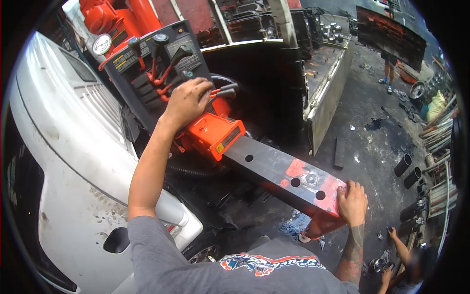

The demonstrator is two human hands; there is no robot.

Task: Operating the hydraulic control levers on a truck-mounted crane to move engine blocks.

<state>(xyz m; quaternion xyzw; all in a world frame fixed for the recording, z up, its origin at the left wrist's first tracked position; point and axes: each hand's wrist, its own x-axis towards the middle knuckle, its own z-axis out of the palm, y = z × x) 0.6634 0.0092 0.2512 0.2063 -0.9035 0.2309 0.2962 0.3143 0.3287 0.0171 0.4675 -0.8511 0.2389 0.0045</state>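
Observation:
My left hand is closed at the bank of control levers, its fingers curled around a lever that it mostly hides. Other red levers with black knobs rise from the dark control panel beside it. Below the hand is an orange steel housing, from which a long grey steel beam sticks out. Several round holes run along the beam, and red paint patches mark its outer end. My right hand grips that end, fingers bent over its edge.
A white truck cab stands close on the left. Beyond the beam is a truck bed with a side board. Pipes and black cylinders lie at right. A co-worker crouches at lower right; another person stands farther back.

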